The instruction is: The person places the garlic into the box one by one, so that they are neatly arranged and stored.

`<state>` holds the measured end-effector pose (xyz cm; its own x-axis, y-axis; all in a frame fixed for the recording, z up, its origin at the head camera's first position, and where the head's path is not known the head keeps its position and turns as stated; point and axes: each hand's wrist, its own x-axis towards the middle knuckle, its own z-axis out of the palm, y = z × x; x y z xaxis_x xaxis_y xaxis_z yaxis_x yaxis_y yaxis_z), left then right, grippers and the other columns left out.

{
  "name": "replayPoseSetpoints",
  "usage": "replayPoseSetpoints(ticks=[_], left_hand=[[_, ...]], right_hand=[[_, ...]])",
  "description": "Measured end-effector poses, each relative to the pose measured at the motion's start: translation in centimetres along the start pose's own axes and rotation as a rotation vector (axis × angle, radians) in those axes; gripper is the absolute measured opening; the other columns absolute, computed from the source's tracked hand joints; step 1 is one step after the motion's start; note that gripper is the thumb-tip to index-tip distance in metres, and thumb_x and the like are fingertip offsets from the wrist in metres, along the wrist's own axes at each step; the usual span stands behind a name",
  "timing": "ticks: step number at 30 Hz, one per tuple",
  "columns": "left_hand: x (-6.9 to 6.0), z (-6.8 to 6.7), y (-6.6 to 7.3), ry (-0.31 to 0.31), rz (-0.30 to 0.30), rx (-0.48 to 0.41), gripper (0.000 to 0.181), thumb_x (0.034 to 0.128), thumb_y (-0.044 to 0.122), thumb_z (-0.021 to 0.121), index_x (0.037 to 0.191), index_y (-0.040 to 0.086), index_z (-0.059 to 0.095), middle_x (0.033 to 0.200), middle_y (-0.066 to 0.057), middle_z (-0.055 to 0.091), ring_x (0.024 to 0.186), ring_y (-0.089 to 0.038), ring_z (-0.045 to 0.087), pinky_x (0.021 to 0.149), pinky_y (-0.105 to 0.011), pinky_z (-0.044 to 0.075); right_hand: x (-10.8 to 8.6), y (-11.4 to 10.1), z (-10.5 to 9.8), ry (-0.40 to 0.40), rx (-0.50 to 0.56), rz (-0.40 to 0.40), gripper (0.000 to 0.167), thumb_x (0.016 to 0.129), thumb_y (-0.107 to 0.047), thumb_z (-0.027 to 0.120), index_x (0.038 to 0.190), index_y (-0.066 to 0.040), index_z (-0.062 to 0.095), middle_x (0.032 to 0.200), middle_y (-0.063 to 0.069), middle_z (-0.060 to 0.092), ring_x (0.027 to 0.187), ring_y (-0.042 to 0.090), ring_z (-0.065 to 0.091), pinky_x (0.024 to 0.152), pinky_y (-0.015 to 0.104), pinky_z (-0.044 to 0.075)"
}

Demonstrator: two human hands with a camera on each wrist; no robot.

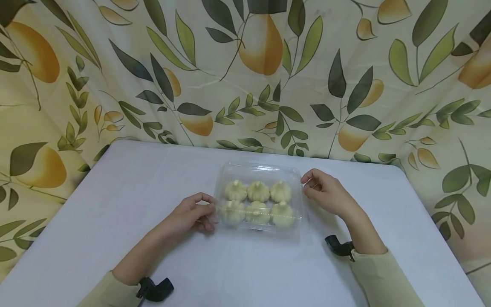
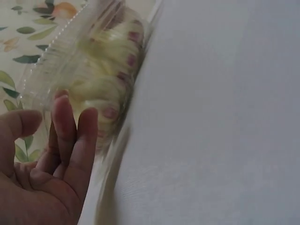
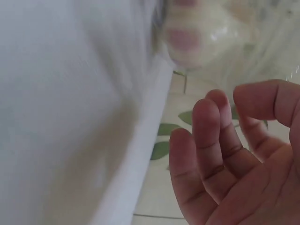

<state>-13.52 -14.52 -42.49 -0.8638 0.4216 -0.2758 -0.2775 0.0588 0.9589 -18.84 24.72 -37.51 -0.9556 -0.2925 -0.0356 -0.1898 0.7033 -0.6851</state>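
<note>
A clear plastic box (image 1: 261, 170) stands on the white table, holding two rows of pale, pleated bulb-shaped pieces (image 1: 258, 192) with pointed tops. Clear plastic with a ribbed strip crosses over the front row. In both wrist views the pieces show pinkish patches low on their sides, though blurred. My left hand (image 1: 193, 213) is at the box's left edge, thumb and fingers apart and loosely bent; whether the fingertips touch the plastic I cannot tell. At the right edge is my right hand (image 1: 326, 189), its fingers (image 3: 194, 136) loosely bent and parted from the thumb, with nothing between them.
White cloth covers the table (image 1: 245, 273). Behind it hangs a curtain (image 1: 245, 85) printed with leaves and orange fruit. A black wrist mount sits at each sleeve, one on the left (image 1: 155, 290) and one on the right (image 1: 339, 247).
</note>
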Motion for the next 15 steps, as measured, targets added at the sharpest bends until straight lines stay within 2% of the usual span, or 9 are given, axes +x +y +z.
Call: replayPoseSetpoints(ticks=[3, 7, 9, 11, 13, 15], left_hand=[[0.0, 0.2, 0.2, -0.023, 0.014, -0.011, 0.038, 0.0994, 0.016, 0.057, 0.130, -0.004, 0.044, 0.088, -0.009, 0.072, 0.070, -0.018, 0.067, 0.073, -0.038, 0.059], [-0.2, 0.3, 0.3, -0.054, -0.007, -0.048, 0.047, 0.0956, 0.009, 0.058, 0.137, -0.002, 0.038, 0.095, -0.014, 0.069, 0.070, -0.018, 0.063, 0.074, -0.043, 0.060], [-0.3, 0.3, 0.3, -0.055, -0.015, -0.055, 0.050, 0.0941, 0.006, 0.059, 0.139, -0.001, 0.036, 0.096, -0.013, 0.067, 0.068, -0.017, 0.061, 0.073, -0.044, 0.060], [-0.3, 0.3, 0.2, -0.046, -0.020, -0.058, 0.050, 0.0940, 0.007, 0.058, 0.139, -0.001, 0.036, 0.094, -0.012, 0.066, 0.066, -0.017, 0.060, 0.074, -0.045, 0.060], [-0.3, 0.4, 0.2, -0.033, -0.021, -0.056, 0.047, 0.0938, 0.008, 0.056, 0.136, 0.000, 0.037, 0.089, -0.010, 0.065, 0.064, -0.017, 0.060, 0.075, -0.044, 0.060], [-0.3, 0.4, 0.2, -0.024, -0.024, -0.063, 0.040, 0.0935, 0.009, 0.056, 0.130, 0.001, 0.040, 0.086, -0.009, 0.063, 0.064, -0.017, 0.060, 0.076, -0.044, 0.060]], right_hand=[[-0.1, 0.0, 0.2, -0.013, 0.088, 0.042, 0.033, 0.093, -0.005, 0.056, 0.125, -0.003, 0.048, 0.098, 0.014, 0.066, 0.081, 0.021, 0.059, 0.070, 0.029, 0.050], [-0.8, 0.0, 0.1, -0.124, 0.218, 0.174, 0.049, 0.095, -0.009, 0.054, 0.137, -0.002, 0.030, 0.095, 0.015, 0.063, 0.081, 0.023, 0.059, 0.072, 0.033, 0.053], [-1.6, 0.2, -0.1, -0.232, 0.270, 0.230, 0.052, 0.095, -0.011, 0.055, 0.138, -0.003, 0.028, 0.091, 0.012, 0.063, 0.080, 0.023, 0.060, 0.071, 0.037, 0.055], [-2.6, 0.5, -0.4, -0.373, 0.296, 0.241, 0.049, 0.094, -0.012, 0.058, 0.135, -0.001, 0.033, 0.088, 0.010, 0.064, 0.078, 0.022, 0.060, 0.068, 0.039, 0.056], [-3.6, 0.9, -0.7, -0.508, 0.329, 0.206, 0.040, 0.094, -0.013, 0.061, 0.127, 0.003, 0.044, 0.090, 0.012, 0.069, 0.078, 0.021, 0.062, 0.066, 0.040, 0.056], [-4.2, 1.2, -0.7, -0.605, 0.374, 0.142, 0.029, 0.095, -0.012, 0.062, 0.118, 0.005, 0.054, 0.093, 0.015, 0.071, 0.078, 0.020, 0.064, 0.063, 0.040, 0.057]])
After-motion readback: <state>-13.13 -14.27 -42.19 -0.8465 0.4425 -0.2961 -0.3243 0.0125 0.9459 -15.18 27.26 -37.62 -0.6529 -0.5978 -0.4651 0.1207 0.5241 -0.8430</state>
